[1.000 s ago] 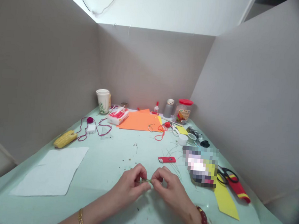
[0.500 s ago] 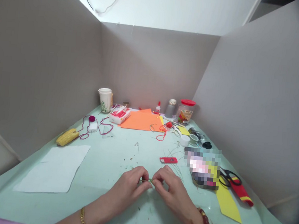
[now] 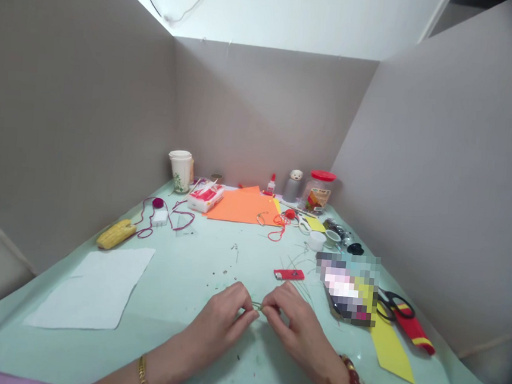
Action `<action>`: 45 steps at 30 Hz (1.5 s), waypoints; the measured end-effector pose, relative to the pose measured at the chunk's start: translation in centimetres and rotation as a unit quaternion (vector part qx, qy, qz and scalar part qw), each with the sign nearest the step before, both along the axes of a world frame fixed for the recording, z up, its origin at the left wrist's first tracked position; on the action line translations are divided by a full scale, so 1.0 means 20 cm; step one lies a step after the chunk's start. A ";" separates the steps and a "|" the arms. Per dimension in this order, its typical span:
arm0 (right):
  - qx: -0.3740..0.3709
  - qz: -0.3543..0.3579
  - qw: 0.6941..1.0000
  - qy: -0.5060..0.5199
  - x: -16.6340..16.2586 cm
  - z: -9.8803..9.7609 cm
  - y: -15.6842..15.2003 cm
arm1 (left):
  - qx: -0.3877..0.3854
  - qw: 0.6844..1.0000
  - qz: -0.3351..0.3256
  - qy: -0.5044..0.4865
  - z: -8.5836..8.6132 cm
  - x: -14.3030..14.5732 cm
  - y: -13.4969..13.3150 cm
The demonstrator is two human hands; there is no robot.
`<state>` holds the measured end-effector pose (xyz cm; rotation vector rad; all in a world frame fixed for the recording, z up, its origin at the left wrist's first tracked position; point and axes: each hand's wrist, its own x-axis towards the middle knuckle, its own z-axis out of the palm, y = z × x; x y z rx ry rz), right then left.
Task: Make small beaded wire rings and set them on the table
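At lower centre of the frame, fingers (image 3: pixel 245 321) of the left hand (image 3: pixel 222 316) and right hand (image 3: pixel 290 316) pinch the green cord (image 3: pixel 257 304) from opposite sides, probably to steady its short middle span.

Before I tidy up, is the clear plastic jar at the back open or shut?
Shut: a round red lid sits atop the clear plastic jar; how tightly, I cannot tell.

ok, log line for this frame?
left hand: pinching thin green strand; right hand: pinching same strand; beyond hands: slim red lighter; left side: flat white sheet
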<state>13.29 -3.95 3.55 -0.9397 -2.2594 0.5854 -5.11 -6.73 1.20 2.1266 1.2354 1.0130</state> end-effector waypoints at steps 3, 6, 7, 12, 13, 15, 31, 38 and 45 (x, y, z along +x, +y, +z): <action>0.001 -0.001 1.000 0.008 0.00 0.00 -0.01 | -0.027 0.999 0.020 -0.029 -0.01 0.01 0.00; -0.004 -0.006 1.000 0.010 0.00 0.00 -0.01 | -0.084 0.993 0.039 -0.068 -0.01 0.01 0.01; -0.007 -0.007 1.000 0.010 0.00 0.00 -0.01 | -0.104 0.990 0.039 -0.081 -0.01 0.01 0.01; -0.018 -0.004 1.000 0.007 0.00 0.01 -0.01 | -0.146 0.978 0.013 -0.147 0.02 0.02 0.01; -0.019 -0.002 1.000 0.006 -0.01 0.01 -0.01 | -0.143 0.978 0.013 -0.151 0.03 0.02 0.01; -0.024 -0.001 1.000 0.008 -0.01 0.02 -0.01 | -0.138 0.979 0.016 -0.147 0.04 0.02 0.01; -0.175 -0.018 0.984 0.015 0.00 0.04 0.00 | -0.216 0.961 -0.061 -0.161 0.04 -0.01 0.04; -0.162 -0.017 0.987 0.009 -0.01 0.02 0.01 | -0.225 0.957 -0.074 -0.165 0.05 -0.01 0.03; -0.162 -0.038 0.986 -0.007 -0.01 0.02 0.00 | -0.107 0.994 0.001 0.001 0.03 0.01 -0.01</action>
